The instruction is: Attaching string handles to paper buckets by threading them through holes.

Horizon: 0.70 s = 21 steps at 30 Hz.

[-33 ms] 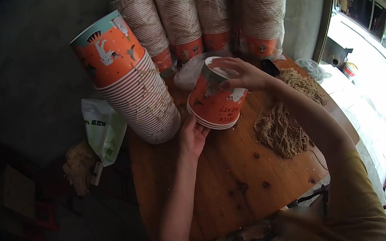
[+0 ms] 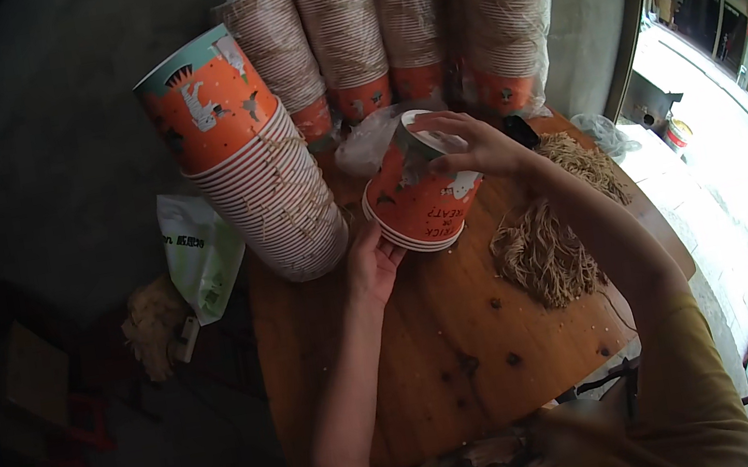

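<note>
Between my hands is a short nested stack of orange paper buckets [image 2: 416,192], upside down and tilted, printed with white and dark figures. My left hand [image 2: 373,258] grips the rims at the lower left, fingers partly hidden beneath them. My right hand [image 2: 472,142] is closed round the upper end by the pale base. Just left of them leans a tall stack of nested buckets [image 2: 264,187], its top one orange and teal, with twine loops down its side. Beside my right forearm lies a bundle of tan twine cords [image 2: 546,255], with another cord bundle [image 2: 583,163] behind it.
Several plastic-wrapped bucket stacks [image 2: 340,29] stand along the back of the wooden table [image 2: 440,340]. Crumpled clear plastic [image 2: 365,145] lies before them. A white and green bag [image 2: 201,251] hangs or rests left of the table. At right is a bright doorway [image 2: 712,141].
</note>
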### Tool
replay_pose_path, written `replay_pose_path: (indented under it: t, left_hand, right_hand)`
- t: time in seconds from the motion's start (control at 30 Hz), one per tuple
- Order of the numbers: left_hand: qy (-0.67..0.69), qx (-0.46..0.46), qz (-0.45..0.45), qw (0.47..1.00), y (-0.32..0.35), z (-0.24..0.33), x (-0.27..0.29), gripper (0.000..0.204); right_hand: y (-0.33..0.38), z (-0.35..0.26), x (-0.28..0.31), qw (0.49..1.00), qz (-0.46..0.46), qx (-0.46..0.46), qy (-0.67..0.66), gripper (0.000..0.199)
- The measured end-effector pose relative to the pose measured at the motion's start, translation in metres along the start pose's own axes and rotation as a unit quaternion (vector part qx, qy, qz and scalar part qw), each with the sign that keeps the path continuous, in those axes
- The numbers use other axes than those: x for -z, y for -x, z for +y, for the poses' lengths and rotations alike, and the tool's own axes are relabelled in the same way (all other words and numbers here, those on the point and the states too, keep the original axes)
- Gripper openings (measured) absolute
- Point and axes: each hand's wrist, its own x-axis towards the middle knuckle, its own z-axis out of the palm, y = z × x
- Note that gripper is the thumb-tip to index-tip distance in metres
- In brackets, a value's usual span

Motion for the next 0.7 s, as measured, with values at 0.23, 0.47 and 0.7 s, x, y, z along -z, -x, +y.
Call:
replay_pose_path:
  t: [0.23, 0.47, 0.7]
  left_hand:
    - [-0.031, 0.038, -0.042, 0.998, -0.038, -0.004, -0.026, 0.03]
    - [-0.014, 0.09, -0.008, 0.996, -0.092, -0.011, 0.005, 0.029]
    - [-0.013, 0.043, 0.067, 0.997, -0.105, -0.021, 0.044, 0.029]
  right_hand:
    - [0.037, 0.002, 0.032, 0.994, 0.106, -0.009, -0.021, 0.062]
    - [0.077, 0.027, 0.076, 0.957, 0.244, -0.028, -0.155, 0.05]
    - [0.162, -0.022, 0.062, 0.905, 0.353, -0.011, -0.237, 0.078]
